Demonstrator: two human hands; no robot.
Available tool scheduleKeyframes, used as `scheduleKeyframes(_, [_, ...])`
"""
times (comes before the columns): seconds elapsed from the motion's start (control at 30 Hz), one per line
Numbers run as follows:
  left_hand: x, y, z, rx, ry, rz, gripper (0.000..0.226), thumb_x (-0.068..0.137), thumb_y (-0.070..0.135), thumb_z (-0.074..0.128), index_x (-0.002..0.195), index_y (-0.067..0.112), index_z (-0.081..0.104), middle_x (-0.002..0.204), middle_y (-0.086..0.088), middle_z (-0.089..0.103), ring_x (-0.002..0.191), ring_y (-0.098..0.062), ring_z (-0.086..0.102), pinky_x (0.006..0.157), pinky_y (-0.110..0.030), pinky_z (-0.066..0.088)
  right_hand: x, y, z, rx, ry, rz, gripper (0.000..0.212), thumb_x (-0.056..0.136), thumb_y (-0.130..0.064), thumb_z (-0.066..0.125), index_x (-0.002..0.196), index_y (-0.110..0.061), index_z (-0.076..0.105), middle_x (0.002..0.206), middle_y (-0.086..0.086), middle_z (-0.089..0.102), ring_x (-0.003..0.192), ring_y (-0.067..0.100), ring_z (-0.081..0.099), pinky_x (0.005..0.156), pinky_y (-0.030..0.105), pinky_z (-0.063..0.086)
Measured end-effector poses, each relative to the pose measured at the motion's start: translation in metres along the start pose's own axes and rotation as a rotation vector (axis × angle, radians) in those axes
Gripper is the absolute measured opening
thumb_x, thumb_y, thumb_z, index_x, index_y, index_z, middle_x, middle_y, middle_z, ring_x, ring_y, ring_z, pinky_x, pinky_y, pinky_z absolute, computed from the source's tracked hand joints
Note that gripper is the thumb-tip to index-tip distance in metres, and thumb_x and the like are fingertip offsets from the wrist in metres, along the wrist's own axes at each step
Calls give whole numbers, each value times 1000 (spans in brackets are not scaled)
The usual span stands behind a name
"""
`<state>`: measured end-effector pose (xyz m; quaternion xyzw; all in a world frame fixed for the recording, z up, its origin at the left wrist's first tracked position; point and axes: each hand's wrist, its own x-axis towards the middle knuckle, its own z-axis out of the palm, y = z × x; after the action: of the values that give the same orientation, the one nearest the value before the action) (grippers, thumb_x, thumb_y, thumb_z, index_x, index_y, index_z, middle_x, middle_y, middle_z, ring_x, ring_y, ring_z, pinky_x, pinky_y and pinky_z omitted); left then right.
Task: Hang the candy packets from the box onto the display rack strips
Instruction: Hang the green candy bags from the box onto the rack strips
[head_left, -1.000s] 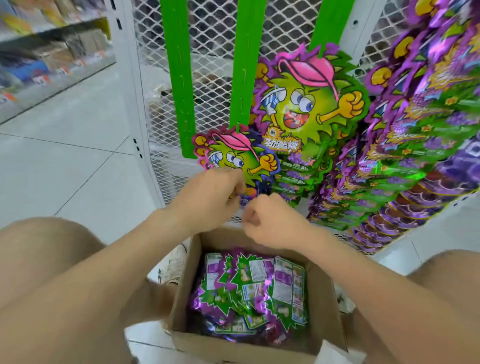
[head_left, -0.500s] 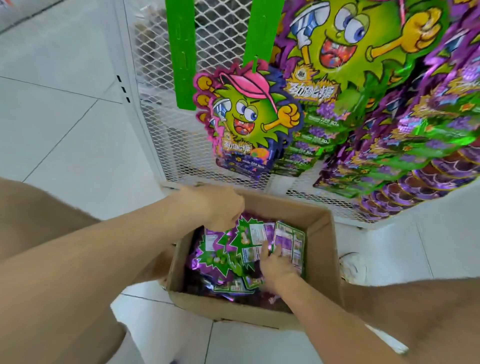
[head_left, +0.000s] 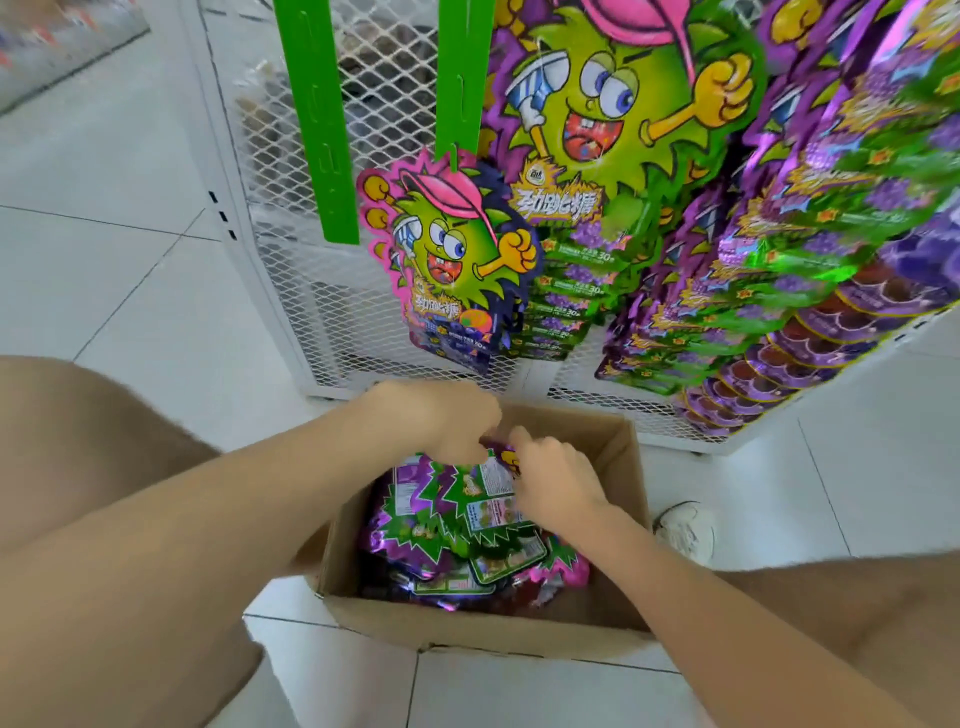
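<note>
The candy packet (head_left: 511, 461) I have hold of sits right between my two hands, its purple top edge and a yellow cartoon fist showing in the gap. My right hand (head_left: 556, 480) has its fingers curled, with the thumb and forefinger pinching that top edge. My left hand (head_left: 441, 421) is knuckles-up just beside it, with the fingers bent down and closed on the same edge. Their tips are mostly hidden under the hand.

Directly beneath my fingers lie the loose packets (head_left: 447, 540), backs up, with white label panels on green and purple foil. They are piled in the open cardboard box (head_left: 483, 631), and both my hands are over its far end.

Above and beyond my fingers, one hung packet (head_left: 452, 260) dangles from the bottom of the middle strip (head_left: 462, 78), face out, with its green creature in a pink cap. To the left of it is the left strip (head_left: 317, 119), bare and bright green. Up past my right hand is a large header card (head_left: 613, 104) with the same creature, and further right are dense rows of hung packets (head_left: 831, 234), overlapping downward. Behind all of these stands the white mesh rack (head_left: 332, 312). The box rests on a pale tiled floor (head_left: 104, 260), and a white shoe (head_left: 685, 530) is just off my right forearm.
</note>
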<state>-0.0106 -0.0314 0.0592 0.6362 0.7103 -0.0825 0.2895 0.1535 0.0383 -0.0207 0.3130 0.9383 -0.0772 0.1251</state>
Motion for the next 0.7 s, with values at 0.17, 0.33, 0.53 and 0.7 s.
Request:
scheduleKeyframes(0.17, [-2,-3,-22,-112,175,43,49,86,46,82,122,21,60,117,-1,69,104,-22,66,87,-35,52,-8,12,-83,103,136,-180,44,93,-8,53,135,-20,45,91,10,64,73,32,63,50,36,43])
scheduleKeyframes(0.33, [-27,5,-62,-332,496,151,32,80,36,87,98,16,71,84,-4,73,74,-19,64,67,-32,48,-32,2,-156,259,403,-384,52,91,-6,56,139,-21,42,90,-2,57,72,29,54,58,39,42])
scheduleKeyframes(0.53, [-59,18,-122,-767,758,225,15,91,29,83,89,15,77,79,-10,76,69,-20,64,69,-40,56,-37,12,-228,358,1087,-229,51,83,-14,64,132,-13,54,120,2,59,112,25,59,92,45,49])
scheduleKeyframes(0.7, [-77,40,-165,-1008,1030,239,6,96,22,77,100,19,80,96,-3,82,95,-26,77,89,-46,61,-34,23,-275,804,1155,-144,16,96,-24,65,113,-24,64,99,-12,70,90,8,66,83,41,54])
